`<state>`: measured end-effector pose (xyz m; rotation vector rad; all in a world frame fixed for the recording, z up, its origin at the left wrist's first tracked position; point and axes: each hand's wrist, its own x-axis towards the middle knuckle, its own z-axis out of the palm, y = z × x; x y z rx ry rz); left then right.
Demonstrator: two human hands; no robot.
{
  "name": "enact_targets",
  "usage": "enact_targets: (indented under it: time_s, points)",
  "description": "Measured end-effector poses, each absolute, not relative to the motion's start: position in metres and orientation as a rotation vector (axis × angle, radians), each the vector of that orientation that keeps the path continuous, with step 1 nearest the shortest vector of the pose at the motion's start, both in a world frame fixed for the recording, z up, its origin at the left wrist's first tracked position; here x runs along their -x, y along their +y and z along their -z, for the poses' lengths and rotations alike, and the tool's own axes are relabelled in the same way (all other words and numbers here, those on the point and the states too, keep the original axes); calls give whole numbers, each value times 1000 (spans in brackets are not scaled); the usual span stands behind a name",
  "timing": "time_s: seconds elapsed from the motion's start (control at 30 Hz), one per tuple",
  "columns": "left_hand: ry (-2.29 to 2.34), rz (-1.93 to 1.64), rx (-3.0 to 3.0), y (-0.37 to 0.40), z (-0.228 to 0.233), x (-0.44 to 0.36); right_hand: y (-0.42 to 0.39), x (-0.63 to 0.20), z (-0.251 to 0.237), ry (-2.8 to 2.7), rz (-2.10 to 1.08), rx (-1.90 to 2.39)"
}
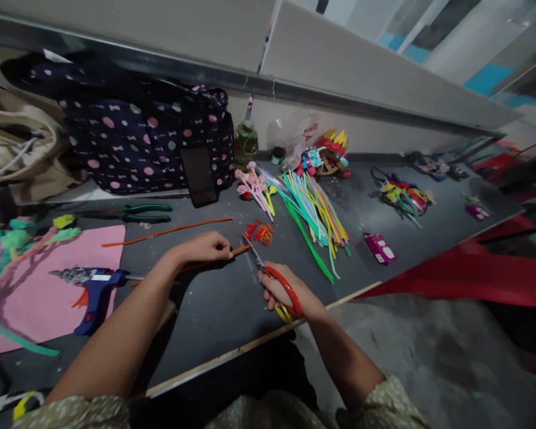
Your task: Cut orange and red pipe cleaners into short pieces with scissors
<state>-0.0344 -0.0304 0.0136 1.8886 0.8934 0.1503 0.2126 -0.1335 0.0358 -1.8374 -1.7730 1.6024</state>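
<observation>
My left hand (206,246) pinches an orange pipe cleaner (240,250) just above the grey table (214,310). My right hand (284,292) grips red-handled scissors (272,275), whose blades meet the free end of that pipe cleaner. A small heap of short orange and red cut pieces (259,232) lies just beyond the blades. A second long orange pipe cleaner (167,231) lies flat behind my left hand.
A blue glue gun (93,286) rests on a pink sheet (49,298) at the left. Green-handled pliers (145,213), a dark phone (199,176), a polka-dot bag (134,134), a bundle of coloured pipe cleaners (315,217), pipe-cleaner flowers (254,187) and a pink packet (379,248) stand around.
</observation>
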Motion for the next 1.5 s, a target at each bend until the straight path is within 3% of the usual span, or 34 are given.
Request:
enact_targets:
  time_s: [0.4,0.77,0.97,1.13,1.5]
  points:
    - [865,-193,-1839,-34,-17,35,-143,-189,-49,-1981,-1169,1968]
    - [836,-234,-1856,-29,-4,39,-143,-213,-14,-1777,-1444,1809]
    - [852,-245,-1847,-30,-5,39,-145,-214,-24,-1442,-1722,1641]
    - [842,-251,-1844,-31,-8,39,-147,-215,-42,-1552,-1692,1582]
    - [775,-303,-1761,-28,-8,42,-146,-225,-33,-1630,-1616,1663]
